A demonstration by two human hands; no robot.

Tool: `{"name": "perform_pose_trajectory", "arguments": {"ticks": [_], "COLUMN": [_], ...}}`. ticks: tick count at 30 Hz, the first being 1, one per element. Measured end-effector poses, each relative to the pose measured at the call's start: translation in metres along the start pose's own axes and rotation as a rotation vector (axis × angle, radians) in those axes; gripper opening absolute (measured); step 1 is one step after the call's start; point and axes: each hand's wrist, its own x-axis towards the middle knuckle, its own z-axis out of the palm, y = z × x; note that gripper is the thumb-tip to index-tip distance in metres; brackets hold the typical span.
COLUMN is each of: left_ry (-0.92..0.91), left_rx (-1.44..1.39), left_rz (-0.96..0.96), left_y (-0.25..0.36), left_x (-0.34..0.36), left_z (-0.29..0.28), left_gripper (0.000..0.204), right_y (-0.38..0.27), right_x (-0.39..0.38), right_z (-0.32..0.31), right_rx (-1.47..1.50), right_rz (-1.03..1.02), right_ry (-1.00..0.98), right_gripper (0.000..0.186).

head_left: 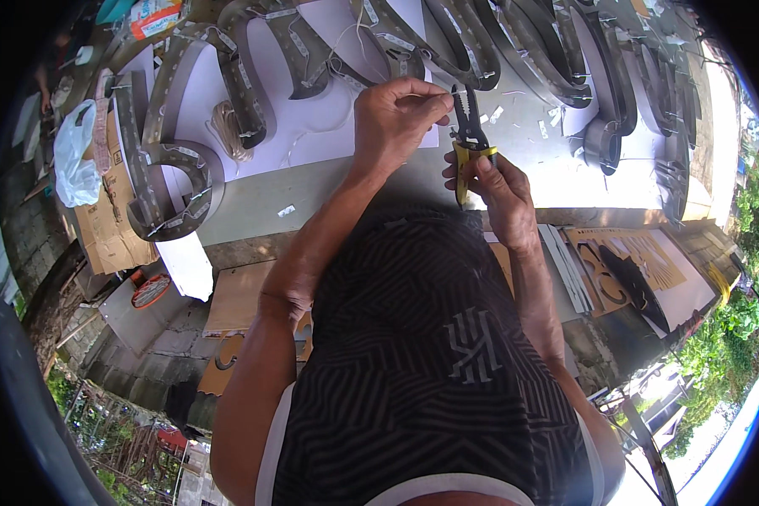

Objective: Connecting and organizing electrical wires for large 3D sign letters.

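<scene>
The right hand (pixel 506 198) gripped yellow-handled pliers (pixel 471 137); the left hand (pixel 392 118), just left of the pliers, was pinched together, its contents too small to tell. A slipping squeeze could have nicked those nearby fingertips. Beyond the pliers, smooth, curved metallic letter shells (pixel 249 101) covered the bench (pixel 253 211).

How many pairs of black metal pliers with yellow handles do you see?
1. The pliers are in the person's bare right hand, black end beside the pinched fingers of the bare left hand. Others may be hidden from view.
</scene>
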Motion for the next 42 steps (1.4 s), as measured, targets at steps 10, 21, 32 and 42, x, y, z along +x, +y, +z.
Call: {"name": "perform_pose_trajectory", "arguments": {"ticks": [10,21,32,42], "left_ry": [0.003,0.048,0.037,0.032], "left_rx": [0.01,-0.02,-0.038,-0.058], "left_rz": [0.026,0.02,0.019,0.036], "left_y": [-0.007,-0.016,-0.016,-0.017], "left_x": [0.0,0.0,0.0,-0.001], "left_z": [-0.003,0.001,0.001,0.001], "left_gripper": [0.016,0.013,0.013,0.012], "right_y": [0.0,0.003,0.003,0.003], "right_x": [0.004,0.004,0.003,0.004], "right_z": [0.003,0.002,0.01,0.016], "right_rx": [-0.052,-0.355,-0.518,-0.651], "right_rz": [0.005,-0.041,-0.125,-0.247], "right_ry": [0.009,0.034,0.119,0.191], "right_gripper": [0.051,0.052,0.041,0.021]}}
